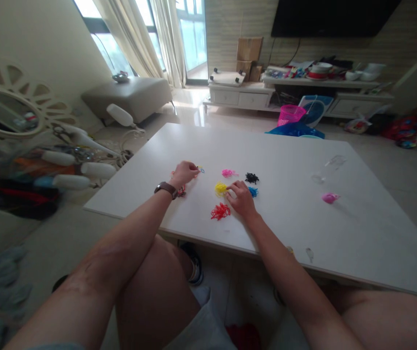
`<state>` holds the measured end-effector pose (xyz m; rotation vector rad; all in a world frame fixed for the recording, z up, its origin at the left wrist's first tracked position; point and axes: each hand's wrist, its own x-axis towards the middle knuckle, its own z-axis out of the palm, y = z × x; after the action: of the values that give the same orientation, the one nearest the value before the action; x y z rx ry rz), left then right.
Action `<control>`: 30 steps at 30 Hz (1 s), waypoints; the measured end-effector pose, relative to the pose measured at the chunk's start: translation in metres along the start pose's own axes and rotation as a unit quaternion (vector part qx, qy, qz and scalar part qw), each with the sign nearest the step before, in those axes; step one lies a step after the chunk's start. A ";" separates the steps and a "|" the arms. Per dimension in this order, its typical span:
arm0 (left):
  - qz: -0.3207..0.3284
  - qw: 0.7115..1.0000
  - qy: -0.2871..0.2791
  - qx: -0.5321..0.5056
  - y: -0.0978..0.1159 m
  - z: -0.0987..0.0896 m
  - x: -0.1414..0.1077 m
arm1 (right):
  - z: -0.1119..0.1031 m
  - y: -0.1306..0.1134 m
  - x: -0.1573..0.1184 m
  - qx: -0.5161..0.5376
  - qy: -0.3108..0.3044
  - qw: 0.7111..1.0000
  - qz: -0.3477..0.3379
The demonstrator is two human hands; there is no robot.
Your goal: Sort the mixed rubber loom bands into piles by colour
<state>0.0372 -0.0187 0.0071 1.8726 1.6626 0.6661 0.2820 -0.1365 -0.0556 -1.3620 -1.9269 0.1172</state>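
My left hand (185,174), with a dark watch on its wrist, is closed in a pinch beside a tiny blue ring (202,170) like a rubber band. Whether the fingertips grip it is too small to tell. Orange and dark bands (182,191) lie partly hidden under that hand. The curled thumb and fingers of my right hand (242,198) meet the edge of a yellow rubber-band pile (220,188); what they pinch is not visible. Around it lie red (220,211), pink (227,172) and black (251,178) piles. A blue pile (253,191) is half covered by my right hand.
On the white table (285,160), a clear container (328,169) and a pink-purple item (330,198) lie to the right. A small clear piece (309,254) is near the front edge. A lamp with white shades (99,170) stands off the left side.
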 end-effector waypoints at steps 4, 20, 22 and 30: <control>-0.093 0.993 0.066 0.019 -0.031 -0.022 0.001 | 0.001 0.003 0.000 0.002 0.007 1.000 0.003; -0.100 0.994 0.010 -0.033 -0.053 -0.032 -0.005 | 0.003 0.007 -0.001 0.018 0.028 0.999 0.009; -0.096 0.993 0.012 -0.068 -0.053 -0.034 -0.006 | 0.003 0.007 -0.001 0.018 0.027 0.999 0.013; -0.113 0.987 0.019 -0.110 -0.051 -0.030 -0.010 | 0.003 0.008 0.000 0.026 0.033 0.999 0.017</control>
<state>-0.0212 -0.0214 -0.0058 1.5013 1.7168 0.7589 0.2859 -0.1322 -0.0620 -1.3481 -1.8332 0.1372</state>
